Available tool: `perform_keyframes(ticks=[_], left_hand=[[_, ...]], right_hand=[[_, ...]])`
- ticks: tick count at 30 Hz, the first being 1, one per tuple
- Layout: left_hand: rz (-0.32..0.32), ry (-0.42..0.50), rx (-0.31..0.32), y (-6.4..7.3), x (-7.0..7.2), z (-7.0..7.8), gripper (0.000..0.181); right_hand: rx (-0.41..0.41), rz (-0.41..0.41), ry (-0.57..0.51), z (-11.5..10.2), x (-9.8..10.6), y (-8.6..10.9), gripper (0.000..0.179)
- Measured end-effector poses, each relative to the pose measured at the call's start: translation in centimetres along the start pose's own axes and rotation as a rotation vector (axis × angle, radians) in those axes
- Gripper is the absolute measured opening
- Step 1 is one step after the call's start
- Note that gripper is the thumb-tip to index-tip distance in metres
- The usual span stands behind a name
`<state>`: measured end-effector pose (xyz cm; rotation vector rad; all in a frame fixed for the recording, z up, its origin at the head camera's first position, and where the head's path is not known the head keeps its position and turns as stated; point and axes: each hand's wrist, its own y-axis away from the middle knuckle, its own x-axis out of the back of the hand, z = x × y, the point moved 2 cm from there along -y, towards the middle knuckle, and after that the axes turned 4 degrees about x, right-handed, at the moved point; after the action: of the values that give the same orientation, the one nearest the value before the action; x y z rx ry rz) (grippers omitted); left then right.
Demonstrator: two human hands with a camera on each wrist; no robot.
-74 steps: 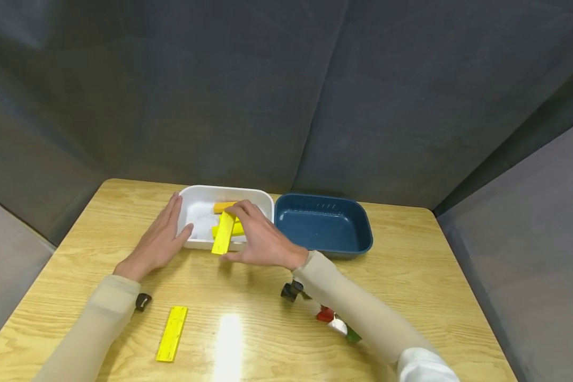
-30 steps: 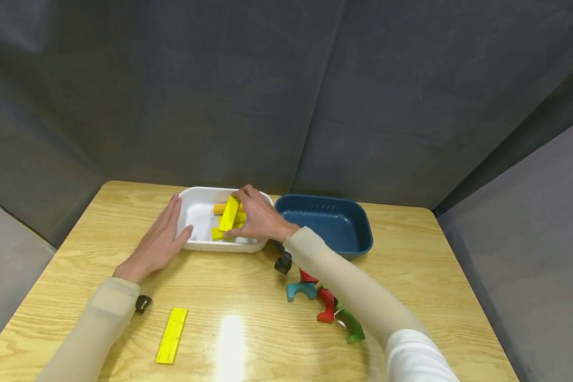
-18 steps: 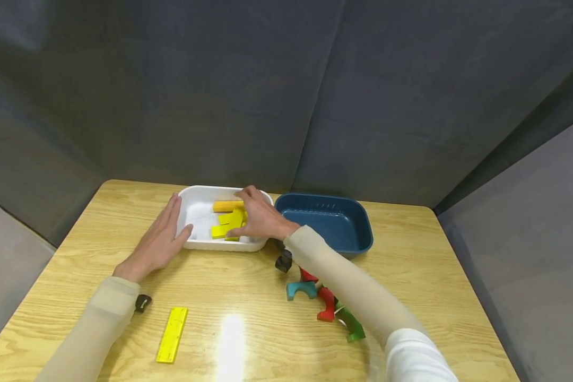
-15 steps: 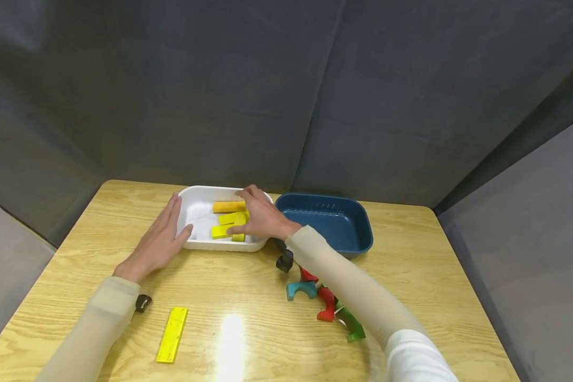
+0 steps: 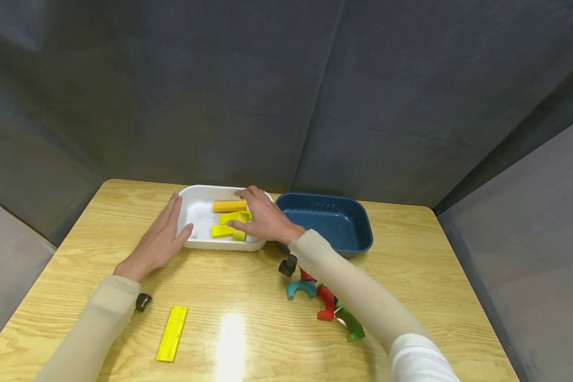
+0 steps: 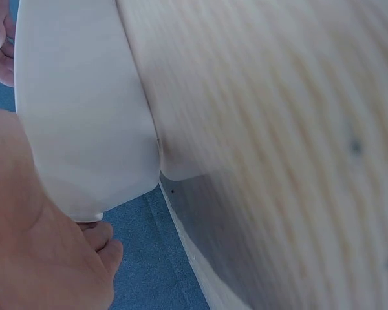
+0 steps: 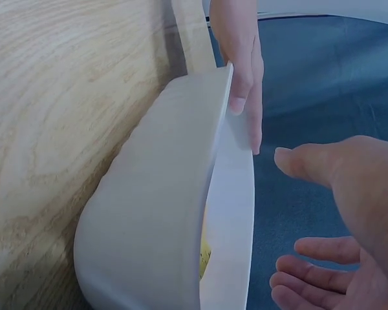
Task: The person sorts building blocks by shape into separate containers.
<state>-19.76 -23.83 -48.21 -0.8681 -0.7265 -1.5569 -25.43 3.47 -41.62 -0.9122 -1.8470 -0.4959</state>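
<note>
A white plastic tub [image 5: 219, 245] stands at the back of the table. Flat yellow blocks [image 5: 222, 231] and an orange-yellow block [image 5: 229, 206] lie inside it, partly overlapping. My left hand [image 5: 155, 239] rests at the tub's left end, fingers straight along the rim; the left wrist view has that hand [image 6: 42, 239] against the outer wall. Over the tub's right side hovers my right hand [image 5: 267, 218], thumb and fingers spread. In the right wrist view the right hand [image 7: 349, 206] holds nothing, its thumb and fingers apart above the rim.
Touching the tub's right side is a dark blue basin [image 5: 323, 251]. A single yellow block [image 5: 172, 334] lies at the front left. Near the right forearm sit a blue arch block [image 5: 301, 288], a red arch block [image 5: 327, 303] and a green arch block [image 5: 352, 324], partly covered.
My right hand has carried a yellow block over the tub's near rim, lowered it onto the other blocks and let go, its fingers now apart. The left hand has stayed in place.
</note>
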Motion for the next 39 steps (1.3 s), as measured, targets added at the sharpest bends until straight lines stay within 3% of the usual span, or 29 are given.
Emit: perform_keyframes(ticks=[14, 23, 39], left_hand=[[0.000, -0.005, -0.002, -0.2, 0.0, 0.3, 0.085], [-0.011, -0.002, 0.006, -0.1, 0.1, 0.3, 0.085], [-0.015, 0.003, 0.010, -0.2, -0.2, 0.0, 0.085]], right_hand=[[0.034, 0.030, -0.026, -1.1, 0.1, 1.4, 0.077], [0.120, 0.076, -0.035, -2.5, 0.3, 2.9, 0.073], [0.253, 0.065, -0.070, -5.7, -1.3, 5.2, 0.072]])
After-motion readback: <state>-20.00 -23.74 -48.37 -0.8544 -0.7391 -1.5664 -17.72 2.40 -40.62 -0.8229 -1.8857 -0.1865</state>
